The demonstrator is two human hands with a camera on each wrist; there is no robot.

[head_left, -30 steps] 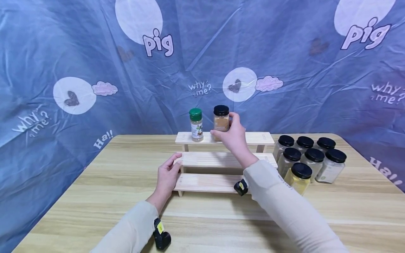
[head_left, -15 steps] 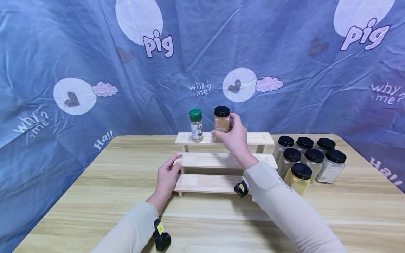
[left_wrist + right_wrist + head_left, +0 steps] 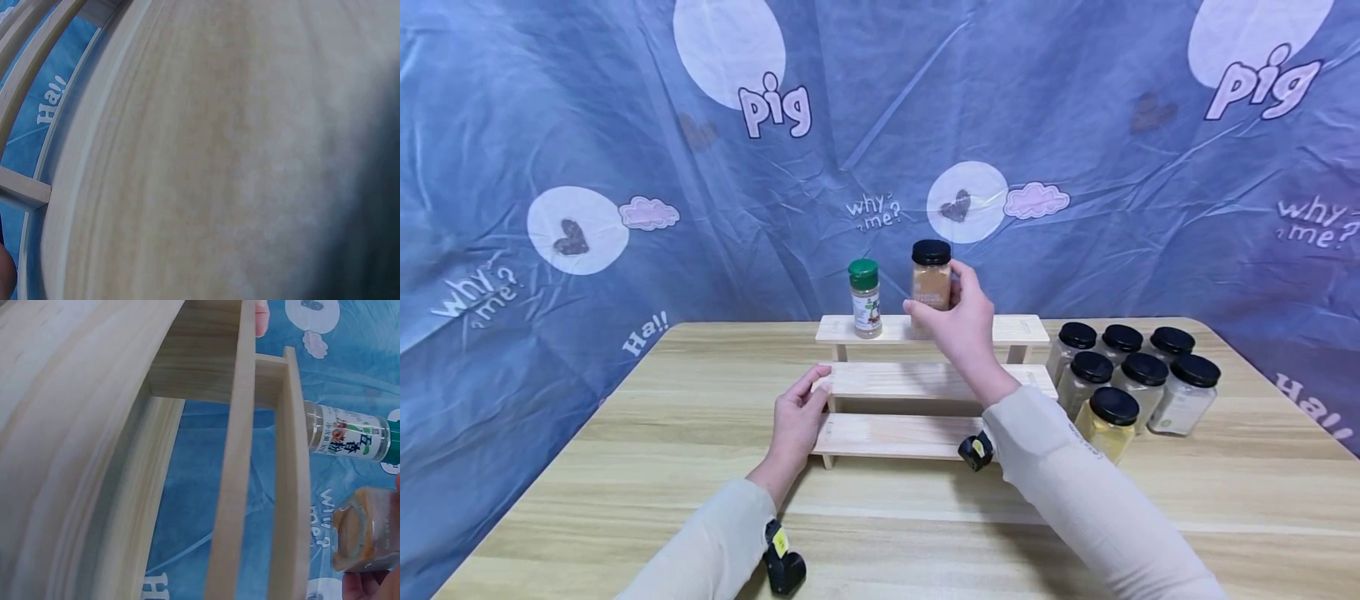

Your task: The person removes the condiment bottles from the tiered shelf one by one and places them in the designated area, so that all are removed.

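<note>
A spice jar (image 3: 931, 285) with a black lid and orange-brown powder is held upright between the thumb and fingers of my right hand (image 3: 962, 321). Its base hovers just off the top tier of the three-step wooden rack (image 3: 917, 379); the right wrist view shows the gap under the jar (image 3: 367, 528). To its left on that tier stands a green-capped spice bottle (image 3: 866, 298). My left hand (image 3: 796, 421) grips the left end of the rack's middle tier. Only a fingertip (image 3: 6, 275) of that hand shows in the left wrist view.
Several black-lidded jars (image 3: 1142, 368) stand grouped on the table right of the rack, the nearest holding yellow contents (image 3: 1105, 433). A blue printed cloth (image 3: 775, 250) hangs behind the wooden table (image 3: 700, 400).
My right hand has lifted the spice jar off the top tier and shifted it slightly right, away from the green-capped bottle. The left hand stays on the rack.
</note>
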